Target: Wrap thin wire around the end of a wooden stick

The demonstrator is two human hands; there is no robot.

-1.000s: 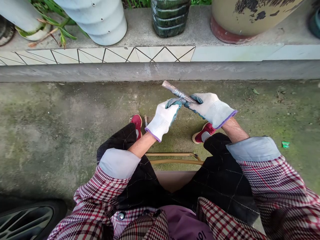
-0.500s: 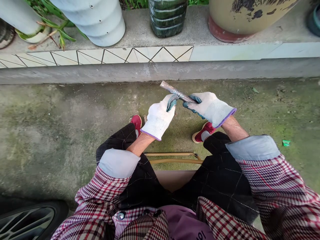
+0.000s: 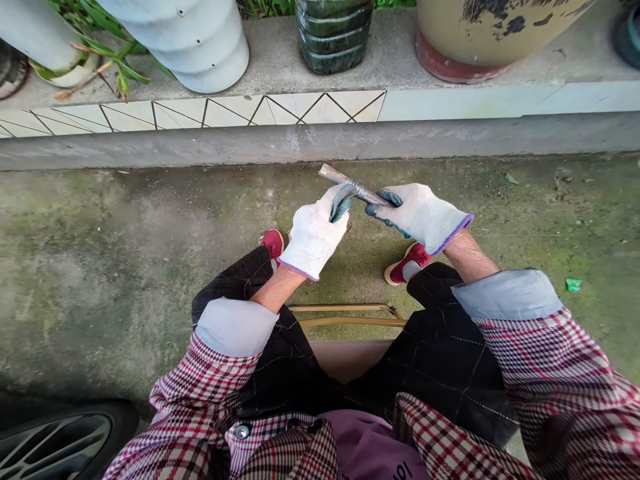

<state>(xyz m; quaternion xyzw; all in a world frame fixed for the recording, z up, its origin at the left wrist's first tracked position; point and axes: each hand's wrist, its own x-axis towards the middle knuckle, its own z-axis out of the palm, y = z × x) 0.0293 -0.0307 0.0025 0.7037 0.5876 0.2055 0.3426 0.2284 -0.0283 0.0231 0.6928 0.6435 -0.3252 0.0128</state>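
Both my hands wear white knit gloves with teal palms. My right hand (image 3: 417, 213) grips one end of a short grey metal rod (image 3: 347, 184) wound with thin wire, which points up and to the left. My left hand (image 3: 317, 230) is curled, its teal fingertips pinching the rod near its middle. I sit on a stool with my knees apart, above a mossy concrete floor (image 3: 125, 240). My red shoes (image 3: 410, 263) show below the hands.
A tiled kerb (image 3: 300, 110) runs across the top, carrying a white ribbed pot (image 3: 200, 40), a dark green bottle (image 3: 333, 33) and a large beige pot (image 3: 480, 33). A car wheel (image 3: 55, 440) sits at the lower left. A green scrap (image 3: 573, 284) lies on the right.
My left hand has slid up and leftward along the rod, from beside the right hand's fingers toward its middle. The right hand and the rod have barely moved.
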